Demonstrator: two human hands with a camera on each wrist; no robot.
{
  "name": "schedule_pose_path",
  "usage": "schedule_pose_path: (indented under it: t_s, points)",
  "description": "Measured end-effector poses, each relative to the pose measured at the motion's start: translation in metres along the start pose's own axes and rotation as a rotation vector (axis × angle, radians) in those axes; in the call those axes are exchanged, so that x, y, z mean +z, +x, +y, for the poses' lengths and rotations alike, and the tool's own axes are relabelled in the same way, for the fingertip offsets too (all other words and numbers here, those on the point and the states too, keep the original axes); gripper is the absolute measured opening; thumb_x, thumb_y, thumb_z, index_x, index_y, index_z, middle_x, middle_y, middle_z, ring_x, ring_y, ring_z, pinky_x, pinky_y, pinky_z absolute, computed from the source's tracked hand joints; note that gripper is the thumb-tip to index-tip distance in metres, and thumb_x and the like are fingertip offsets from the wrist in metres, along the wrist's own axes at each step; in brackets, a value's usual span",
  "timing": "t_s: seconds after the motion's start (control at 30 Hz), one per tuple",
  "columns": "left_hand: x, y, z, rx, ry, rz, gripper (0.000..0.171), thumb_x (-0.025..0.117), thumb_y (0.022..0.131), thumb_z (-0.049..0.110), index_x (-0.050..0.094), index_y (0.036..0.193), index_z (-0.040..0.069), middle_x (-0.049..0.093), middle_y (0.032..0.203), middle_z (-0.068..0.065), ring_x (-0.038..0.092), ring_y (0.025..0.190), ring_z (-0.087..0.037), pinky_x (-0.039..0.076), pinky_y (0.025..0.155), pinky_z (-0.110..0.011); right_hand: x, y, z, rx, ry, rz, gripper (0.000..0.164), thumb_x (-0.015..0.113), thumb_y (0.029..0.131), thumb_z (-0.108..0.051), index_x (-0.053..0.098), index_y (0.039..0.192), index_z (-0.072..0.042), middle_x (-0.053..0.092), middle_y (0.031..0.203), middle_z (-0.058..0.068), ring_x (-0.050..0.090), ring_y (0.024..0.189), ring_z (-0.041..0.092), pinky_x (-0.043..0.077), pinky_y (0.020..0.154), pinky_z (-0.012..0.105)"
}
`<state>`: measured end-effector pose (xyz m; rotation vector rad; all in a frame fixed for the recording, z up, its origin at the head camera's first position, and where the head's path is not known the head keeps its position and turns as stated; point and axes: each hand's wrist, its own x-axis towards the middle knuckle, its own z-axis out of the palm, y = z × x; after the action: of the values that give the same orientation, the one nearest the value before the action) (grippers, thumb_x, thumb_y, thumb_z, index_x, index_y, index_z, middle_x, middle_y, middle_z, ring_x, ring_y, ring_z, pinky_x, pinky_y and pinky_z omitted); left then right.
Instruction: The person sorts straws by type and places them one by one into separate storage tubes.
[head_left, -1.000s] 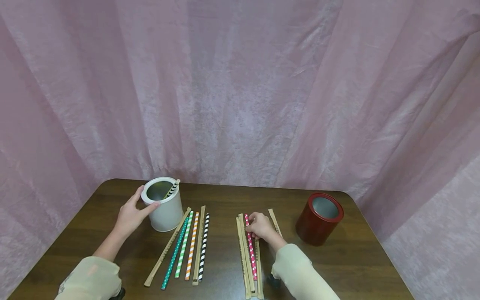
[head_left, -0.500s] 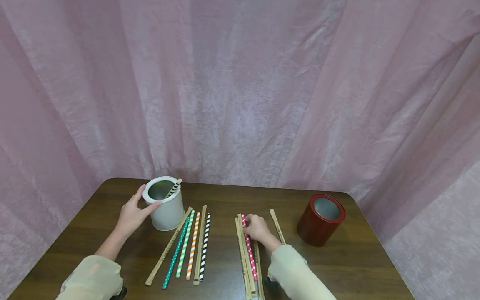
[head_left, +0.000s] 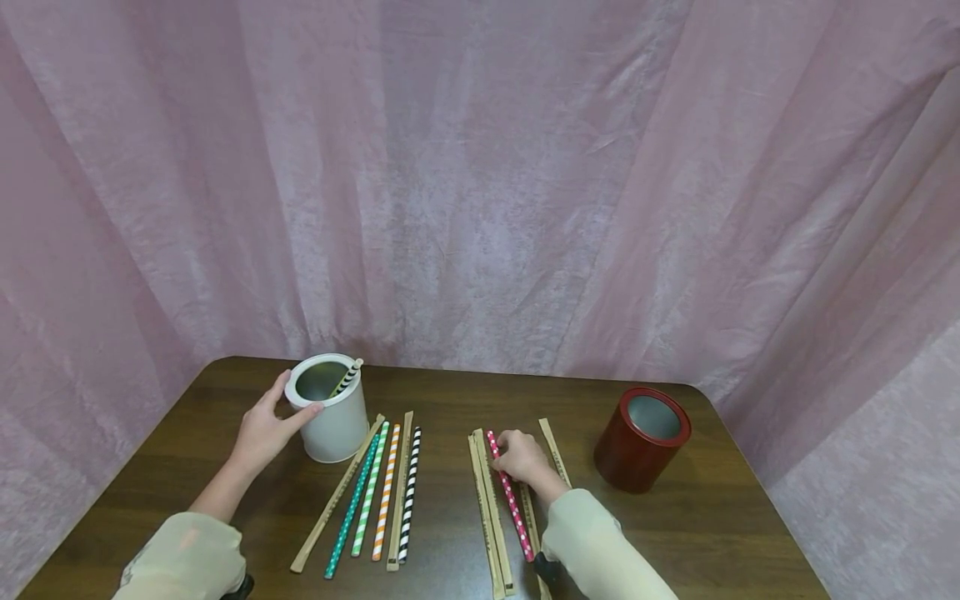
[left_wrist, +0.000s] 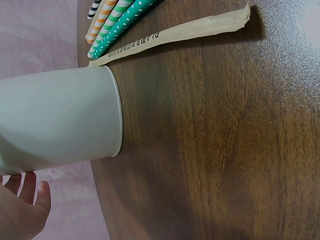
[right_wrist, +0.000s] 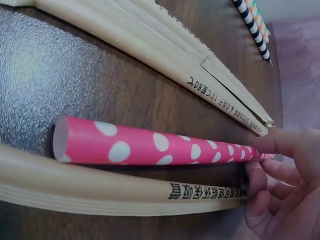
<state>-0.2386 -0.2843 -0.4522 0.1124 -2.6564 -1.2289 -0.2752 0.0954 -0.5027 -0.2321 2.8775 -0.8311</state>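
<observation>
My left hand (head_left: 262,429) holds the white can (head_left: 337,429) by its rim, thumb at the front and fingers on the far left side. A black-striped straw (head_left: 345,379) leans inside that can. In the right wrist view, the pink straw with white dots (right_wrist: 165,146) is pinched near its far end between the thumb and fingers of my right hand (right_wrist: 285,180). Paper-wrapped straws lie on both sides of it: a pair (head_left: 491,517) to the left and another wrapped straw (right_wrist: 125,192) right beside it, partly hidden by the hand and sleeve in the head view.
Between the hands lie a teal dotted straw (head_left: 351,508), a green-striped straw (head_left: 370,490), an orange-striped straw (head_left: 386,492), a black-striped straw (head_left: 409,496) and two wrapped straws. A red can (head_left: 637,446) stands at the right of the brown table (head_left: 712,517). A pink curtain (head_left: 480,183) hangs behind.
The pink straw has come away from the wrapped pair and slanted, its near end swinging right. The wrapped straw under my right arm has also shifted right. My left hand stays on the can.
</observation>
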Motion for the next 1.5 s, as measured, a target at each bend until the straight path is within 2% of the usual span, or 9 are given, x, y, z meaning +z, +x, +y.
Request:
schedule_pose_path:
  t_s: [0.1,0.33,0.57,0.7,0.87,1.07,1.3,1.5]
  points:
    - [0.0,0.0,0.0,-0.004,0.002,-0.006,0.089,0.059,0.078,0.049,0.014,0.142,0.007,0.019,0.143,-0.025,0.02,0.127,-0.047,0.023,0.093,-0.065,-0.001,0.0,0.002,-0.003,0.044,-0.007,0.03,0.069,0.068,-0.01,0.06,0.095,-0.002,0.06,0.068,0.006,0.045,0.038,0.008,0.038,0.039,0.022]
    - [0.0,-0.001,0.001,-0.007,0.005,-0.005,0.089,0.059,0.078,0.049,0.014,0.142,0.008,0.02,0.143,-0.025,0.021,0.127,-0.047,0.023,0.093,-0.064,-0.011,0.005,0.004,-0.003,0.222,-0.028,0.028,0.061,0.069,-0.002,0.058,0.097,0.002,0.05,0.054,0.001,0.043,0.038,0.008,0.036,0.035,0.019]
    - [-0.002,0.0,0.002,0.0,0.028,-0.001,0.088,0.059,0.078,0.05,0.013,0.142,0.009,0.021,0.142,-0.027,0.022,0.127,-0.047,0.024,0.093,-0.064,-0.033,0.008,-0.006,0.013,0.423,-0.035,0.028,0.055,0.071,0.002,0.055,0.099,0.004,0.048,0.052,0.002,0.045,0.039,0.011,0.045,0.038,0.03]
    - [-0.002,0.0,0.002,-0.001,0.029,-0.003,0.089,0.059,0.078,0.05,0.013,0.142,0.008,0.021,0.142,-0.026,0.022,0.127,-0.047,0.024,0.093,-0.064,-0.042,0.01,-0.011,0.014,0.462,-0.032,0.027,0.054,0.073,0.002,0.054,0.1,0.003,0.05,0.056,0.002,0.046,0.041,0.012,0.046,0.041,0.032]
    - [-0.003,-0.001,0.004,-0.007,0.026,-0.013,0.088,0.058,0.079,0.05,0.012,0.142,0.009,0.02,0.142,-0.026,0.021,0.127,-0.047,0.024,0.094,-0.064,-0.051,0.012,-0.019,0.02,0.525,-0.034,0.026,0.053,0.074,0.003,0.051,0.1,0.002,0.052,0.063,0.004,0.048,0.046,0.013,0.043,0.041,0.026]
    - [-0.002,-0.001,0.005,-0.005,0.021,-0.012,0.088,0.059,0.079,0.049,0.013,0.142,0.01,0.021,0.142,-0.026,0.022,0.127,-0.047,0.024,0.093,-0.064,-0.06,0.012,-0.03,-0.017,0.604,-0.021,0.024,0.051,0.073,0.006,0.047,0.096,0.001,0.051,0.065,0.004,0.046,0.047,0.013,0.04,0.041,0.022]
    - [-0.001,0.0,0.003,-0.004,0.029,-0.008,0.088,0.059,0.078,0.05,0.013,0.142,0.009,0.021,0.142,-0.026,0.022,0.127,-0.047,0.024,0.093,-0.064,-0.07,0.014,-0.044,-0.043,0.699,-0.013,0.022,0.05,0.073,0.008,0.046,0.093,0.001,0.051,0.067,0.003,0.048,0.046,0.012,0.045,0.045,0.025]
    - [0.001,0.0,0.001,-0.002,0.028,0.0,0.088,0.059,0.078,0.05,0.014,0.142,0.01,0.022,0.142,-0.026,0.023,0.126,-0.048,0.025,0.092,-0.064,-0.082,0.014,-0.059,-0.081,0.714,-0.01,0.019,0.051,0.075,0.007,0.046,0.093,0.003,0.05,0.069,0.002,0.051,0.051,0.012,0.049,0.051,0.029]
